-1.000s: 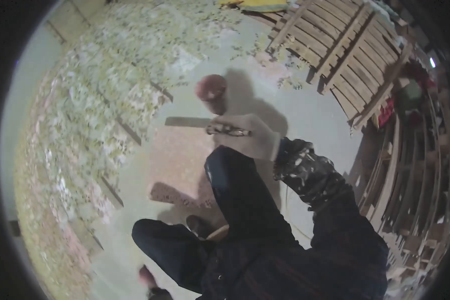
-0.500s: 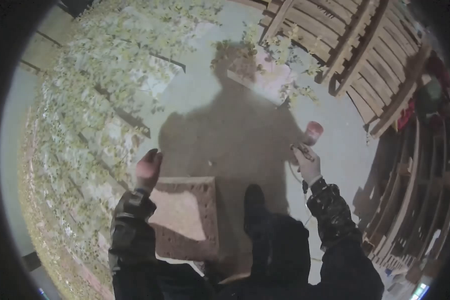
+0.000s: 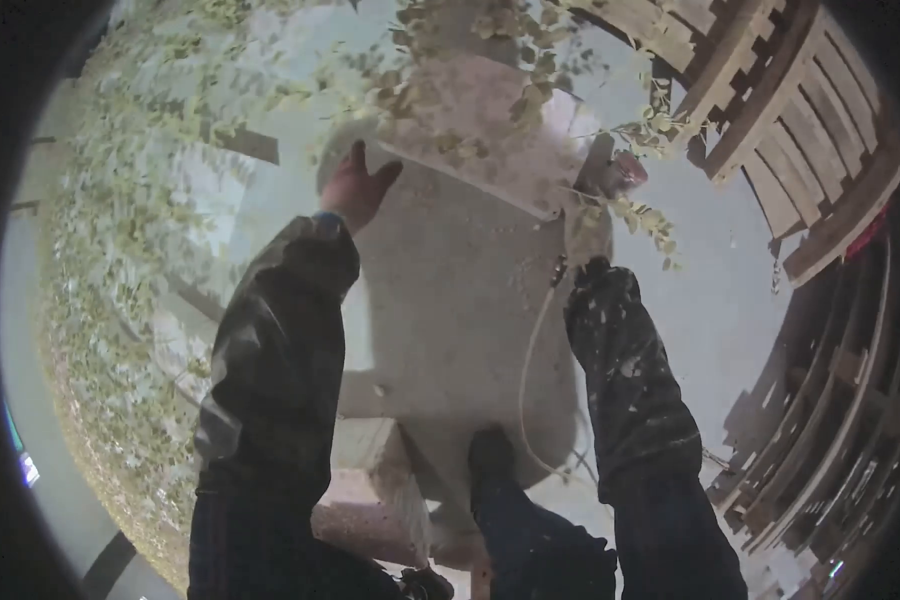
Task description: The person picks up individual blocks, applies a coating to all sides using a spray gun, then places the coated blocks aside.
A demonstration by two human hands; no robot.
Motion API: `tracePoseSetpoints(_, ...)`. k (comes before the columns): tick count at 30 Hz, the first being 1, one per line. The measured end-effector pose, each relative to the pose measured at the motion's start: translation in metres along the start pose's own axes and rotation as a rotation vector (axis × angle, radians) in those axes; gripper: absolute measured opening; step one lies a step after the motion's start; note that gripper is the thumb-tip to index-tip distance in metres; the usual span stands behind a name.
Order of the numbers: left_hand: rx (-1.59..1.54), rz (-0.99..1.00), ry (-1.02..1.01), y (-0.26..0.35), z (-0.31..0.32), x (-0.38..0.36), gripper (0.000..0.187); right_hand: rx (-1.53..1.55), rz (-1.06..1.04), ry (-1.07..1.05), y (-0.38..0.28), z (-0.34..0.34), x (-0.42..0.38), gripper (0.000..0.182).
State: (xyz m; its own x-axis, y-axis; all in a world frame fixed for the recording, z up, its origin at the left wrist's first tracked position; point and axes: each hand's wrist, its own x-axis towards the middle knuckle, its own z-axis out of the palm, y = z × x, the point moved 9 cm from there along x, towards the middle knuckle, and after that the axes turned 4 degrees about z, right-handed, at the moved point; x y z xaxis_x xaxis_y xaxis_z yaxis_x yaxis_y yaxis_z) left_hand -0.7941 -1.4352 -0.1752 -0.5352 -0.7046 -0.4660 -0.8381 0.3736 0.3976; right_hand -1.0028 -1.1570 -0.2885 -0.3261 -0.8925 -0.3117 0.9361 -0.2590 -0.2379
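My left hand reaches forward with thumb and fingers apart, holding nothing, beside the left end of a pale, flat panel. Leafy stems lie across that panel and past its right corner. Near the same corner, my right hand is closed round a tool with a reddish, cup-shaped part; leaves and shadow partly cover the grip. From below this hand a thin, pale hose loops down towards the floor.
Slatted wooden pallets stand at the upper right, with more stacked wood below. Many leafy branches spread over the left side. A pale-topped block sits near my legs. My shadow falls across the floor.
Both hands have moved forward to the panel, the left with its fingers now spread. The reddish tool has travelled along with my right hand. The panel appears nearer.
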Motion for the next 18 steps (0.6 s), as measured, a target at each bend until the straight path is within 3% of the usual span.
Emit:
tracePoseSetpoints(2, -0.053, 0.009, 0.039, 0.013, -0.003, 0.031, 0.081, 0.152, -0.07, 0.222, -0.006, -0.032, 0.017, 0.057)
tracePoseSetpoints(3, -0.066, 0.007, 0.04, 0.012, 0.003, 0.046, 0.081, 0.193, -0.085, 0.287, -0.004, -0.083, 0.029, 0.061)
tracePoseSetpoints(5, 0.26, 0.148, -0.002, 0.011, 0.024, 0.079, 0.065, 0.056, -0.204, 0.367, -0.009, -0.213, 0.121, 0.055)
tracePoseSetpoints(6, 0.341, 0.187, -0.018, 0.01, 0.035, 0.09, 0.061, -0.015, -0.267, 0.403, -0.01, -0.222, 0.132, 0.052)
tracePoseSetpoints(9, 0.362, 0.273, 0.098, 0.009, 0.028, 0.098, 0.055, -0.219, -0.439, 0.454, -0.011, -0.098, 0.104, 0.043)
tracePoseSetpoints(12, 0.127, 0.036, 0.135, 0.008, 0.011, 0.08, 0.074, -0.457, -0.635, 0.458, -0.056, -0.042, 0.08, 0.035)
tracePoseSetpoints(15, -0.001, -0.111, -0.026, -0.018, 0.044, 0.048, 0.078, -0.633, -0.782, 0.487, -0.069, 0.009, 0.001, 0.029)
tracePoseSetpoints(17, -1.749, -0.228, -0.253, -0.032, 0.116, 0.02, 0.053, -0.769, -0.728, 0.626, -0.071, -0.021, 0.013, 0.032)
tracePoseSetpoints(18, -2.187, -0.233, -0.267, -0.021, 0.119, -0.002, 0.048, -0.836, -0.685, 0.68, -0.072, -0.025, 0.017, 0.033)
